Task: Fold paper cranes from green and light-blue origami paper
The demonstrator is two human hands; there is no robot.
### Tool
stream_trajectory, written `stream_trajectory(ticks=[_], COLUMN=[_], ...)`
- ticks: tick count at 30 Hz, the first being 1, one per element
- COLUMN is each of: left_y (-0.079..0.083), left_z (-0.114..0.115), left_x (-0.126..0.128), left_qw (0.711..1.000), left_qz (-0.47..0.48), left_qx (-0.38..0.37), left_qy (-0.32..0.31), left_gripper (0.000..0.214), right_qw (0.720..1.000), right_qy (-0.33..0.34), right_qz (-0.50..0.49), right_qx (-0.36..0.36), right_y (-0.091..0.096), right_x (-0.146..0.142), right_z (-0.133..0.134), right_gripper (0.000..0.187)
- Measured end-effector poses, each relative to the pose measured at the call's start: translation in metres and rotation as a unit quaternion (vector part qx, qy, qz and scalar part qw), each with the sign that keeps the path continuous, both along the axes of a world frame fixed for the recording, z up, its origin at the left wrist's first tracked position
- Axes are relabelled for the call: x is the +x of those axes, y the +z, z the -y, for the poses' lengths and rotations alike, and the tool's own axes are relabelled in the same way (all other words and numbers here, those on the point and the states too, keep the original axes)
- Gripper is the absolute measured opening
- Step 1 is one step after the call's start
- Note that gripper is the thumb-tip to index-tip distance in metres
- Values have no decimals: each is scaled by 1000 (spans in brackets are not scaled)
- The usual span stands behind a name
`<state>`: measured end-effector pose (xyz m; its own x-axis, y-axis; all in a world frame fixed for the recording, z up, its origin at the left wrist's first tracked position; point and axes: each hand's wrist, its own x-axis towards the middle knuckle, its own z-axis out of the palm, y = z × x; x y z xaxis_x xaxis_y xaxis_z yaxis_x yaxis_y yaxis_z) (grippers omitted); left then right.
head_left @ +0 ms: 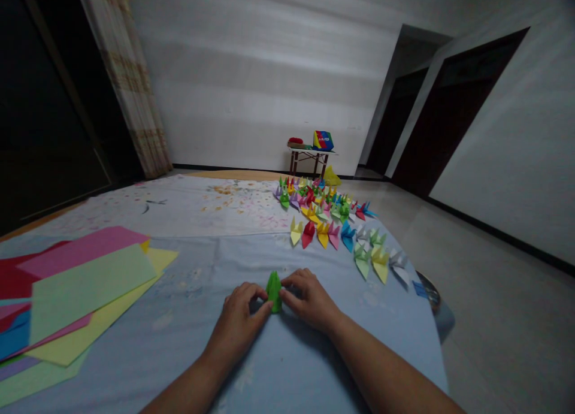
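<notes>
The two hands meet over the near middle of the blue cloth (287, 372), each gripping one side of a small folded green paper (274, 291). The left hand (240, 315) is curled narrow, thumb and fingertips pinched on the paper's left edge. The right hand (309, 300) is closed the same way on its right edge. The paper stands upright on the cloth with its point up, and a grip from both sides probably keeps its creases tight against the flat surface.

Both forearms come in from the near edge and converge in a V, wrists low and knuckles up.

Near on the left, loose coloured sheets (90, 282) lie fanned and overlapping, seemingly kept within easy reach. Farther off on the right, folded paper figures (332, 222) stand in rows, likely set apart so they stay uncrushed. By the far wall, a small table (309, 156) carries a colourful box (323, 140).
</notes>
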<state>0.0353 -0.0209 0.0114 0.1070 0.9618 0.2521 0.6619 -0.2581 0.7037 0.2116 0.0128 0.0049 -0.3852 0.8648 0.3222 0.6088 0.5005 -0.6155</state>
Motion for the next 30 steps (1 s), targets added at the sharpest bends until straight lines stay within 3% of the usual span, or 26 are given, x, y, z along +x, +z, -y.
stream_trajectory(ticks=[11, 20, 25, 30], left_y=[-3, 6, 3, -2], left_z=[-3, -4, -5, -7], left_x=[5, 5, 4, 6], left_qw=[956, 944, 933, 911], left_qz=[281, 309, 335, 396], left_qx=[-75, -114, -132, -111], left_qy=[-27, -11, -12, 30], left_gripper=[16, 27, 27, 36], right_qw=[985, 969, 967, 956], right_qy=[42, 31, 32, 50], right_qz=[-155, -228, -238, -262], right_qx=[-68, -89, -86, -124], right_y=[-4, -1, 3, 2], right_x=[-3, -10, -10, -10], right_z=[-5, -1, 0, -1], right_gripper=[30, 29, 26, 19])
